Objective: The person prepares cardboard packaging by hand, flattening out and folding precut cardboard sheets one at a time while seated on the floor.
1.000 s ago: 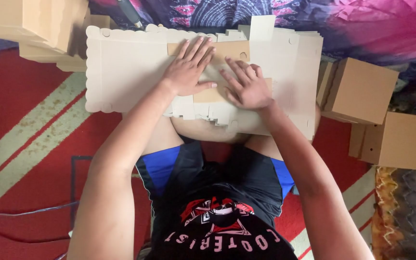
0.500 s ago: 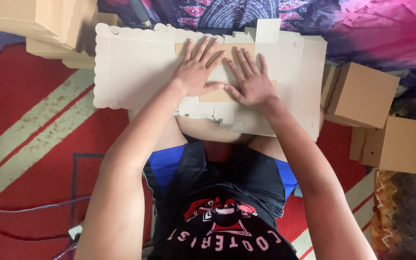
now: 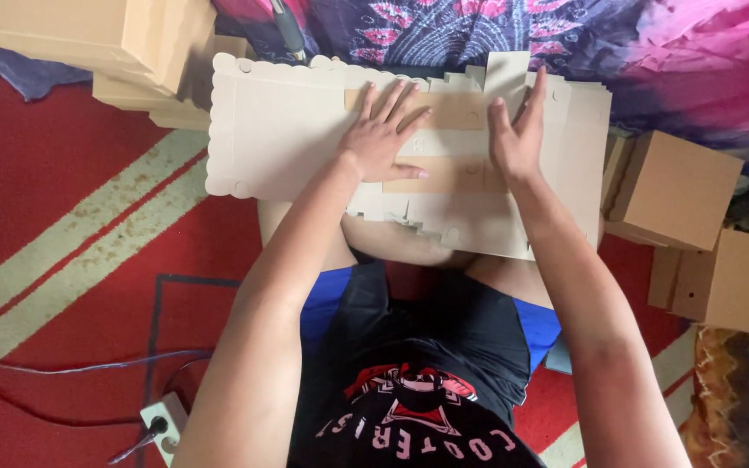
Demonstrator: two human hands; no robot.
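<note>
A flat, unfolded cardboard box blank (image 3: 288,139) with scalloped edges lies across my knees. My left hand (image 3: 383,134) rests flat on its middle, fingers spread, pressing a brown folded panel (image 3: 448,113). My right hand (image 3: 515,130) stands on edge against the blank's right part, fingers straight and pointing away from me, touching the cardboard. Neither hand grips anything.
Assembled brown cardboard boxes are stacked at the upper left (image 3: 97,35) and sit at the right (image 3: 682,186). A red rug with pale stripes (image 3: 71,234) covers the floor. A white power socket with cable (image 3: 162,416) lies at the lower left. Patterned fabric (image 3: 444,30) lies beyond the blank.
The view shifted, so the blank sits further right in frame. My right hand lifted from lying flat on the middle panel and moved right, now set on edge.
</note>
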